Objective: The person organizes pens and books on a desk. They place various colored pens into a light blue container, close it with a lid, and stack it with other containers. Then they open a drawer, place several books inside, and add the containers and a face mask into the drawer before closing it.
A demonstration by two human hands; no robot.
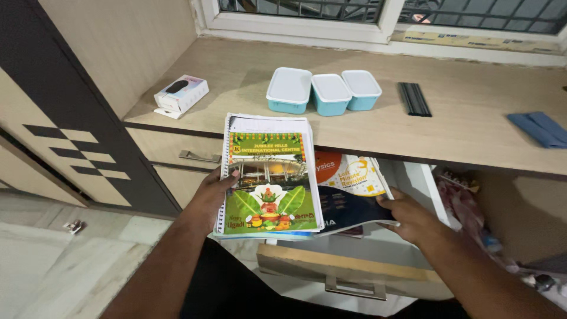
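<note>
Both hands are closed on paper above the open drawer (354,273): the left hand (214,192) grips a stack of spiral-bound booklets (269,177) by its bound edge, green cover uppermost, while the right hand (407,215) pinches the lower corner of a dark and orange workbook (348,189) tucked partly beneath that stack. The stack is best kept level and squared against the thumb, so that the loose sheets at its top edge are not shed. Behind, three lidded blue boxes (323,90) are seen on the bench (472,124), well apart from the hands.
</note>
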